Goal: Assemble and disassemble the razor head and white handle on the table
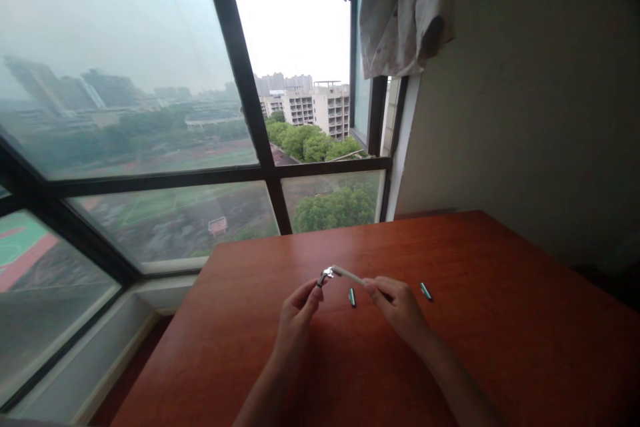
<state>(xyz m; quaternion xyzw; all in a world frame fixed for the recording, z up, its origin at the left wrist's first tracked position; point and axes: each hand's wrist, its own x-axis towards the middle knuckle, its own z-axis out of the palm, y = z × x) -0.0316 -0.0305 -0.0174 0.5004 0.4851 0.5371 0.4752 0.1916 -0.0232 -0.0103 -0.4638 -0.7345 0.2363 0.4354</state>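
Between the fingers and thumb of my left hand [296,313] is a razor handle [327,274], dark along the grip with a shiny silver end. My right hand [399,305] pinches a slim pale stick [350,275], which looks like a toothbrush with a dark patch under its far tip. That tip meets the silver end, or lies right beside it; which one I cannot tell. Below the stick, between my hands, a small green-and-black razor cartridge [352,297] lies on the table. A second razor cartridge [426,291] rests to the right of my right hand.
The reddish-brown wooden table [225,347] extends under both arms. Beyond its far edge stand dark-framed windows [200,180], one pane swung open. A light cloth garment [400,13] hangs at the upper right. The wall [515,113] borders the table's right side.
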